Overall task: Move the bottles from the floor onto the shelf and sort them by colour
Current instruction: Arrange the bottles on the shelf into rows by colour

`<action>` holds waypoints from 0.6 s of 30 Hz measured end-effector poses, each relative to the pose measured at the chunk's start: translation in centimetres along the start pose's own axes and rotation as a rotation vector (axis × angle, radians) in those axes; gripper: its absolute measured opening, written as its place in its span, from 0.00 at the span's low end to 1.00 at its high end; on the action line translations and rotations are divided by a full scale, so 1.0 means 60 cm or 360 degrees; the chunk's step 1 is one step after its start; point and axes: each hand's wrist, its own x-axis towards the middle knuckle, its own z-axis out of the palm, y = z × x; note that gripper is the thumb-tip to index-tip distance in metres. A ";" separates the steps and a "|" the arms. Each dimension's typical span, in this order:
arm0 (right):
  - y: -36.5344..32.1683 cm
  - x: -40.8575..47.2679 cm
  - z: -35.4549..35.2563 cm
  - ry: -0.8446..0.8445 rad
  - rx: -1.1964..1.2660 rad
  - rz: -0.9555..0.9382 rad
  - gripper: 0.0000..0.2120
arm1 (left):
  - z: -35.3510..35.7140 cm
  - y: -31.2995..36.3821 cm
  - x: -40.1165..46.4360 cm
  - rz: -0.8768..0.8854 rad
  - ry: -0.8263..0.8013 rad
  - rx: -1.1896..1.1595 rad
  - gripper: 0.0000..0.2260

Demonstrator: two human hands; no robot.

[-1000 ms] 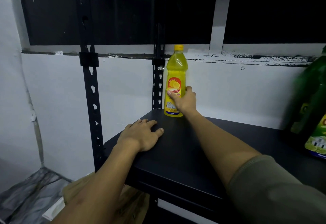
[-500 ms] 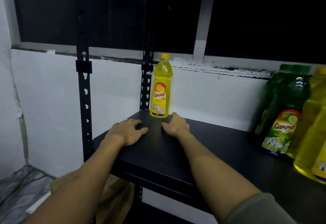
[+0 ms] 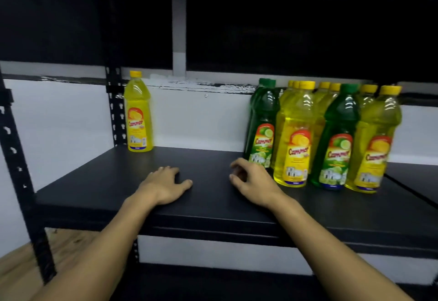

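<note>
Head view: mixed bottles (image 3: 322, 134) cluster right of lone yellow bottle (image 3: 138, 113).

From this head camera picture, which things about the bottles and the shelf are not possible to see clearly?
- Back-row yellow bottles: head view, only caps and necks show; the front bottles hide the rest, so the count is uncertain.
- Label small print on the lone yellow bottle: too small and blurred.
- Shelf right end: cut by the frame edge.
- Right hand: loosely curled, blurred; contact with the nearest green bottle unclear.
</note>
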 end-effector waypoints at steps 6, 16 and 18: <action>0.048 -0.058 -0.080 0.1220 0.0150 0.0304 0.15 | 0.080 0.226 0.003 0.0305 -0.0117 -0.0336 0.28; 0.061 -0.049 -0.077 0.1331 0.0285 0.0563 0.29 | 0.138 0.388 0.023 0.0359 -0.0023 -0.0923 0.18; 0.061 -0.047 -0.081 0.1377 0.0294 0.0592 0.28 | 0.138 0.387 0.025 0.0389 -0.0012 -0.0964 0.19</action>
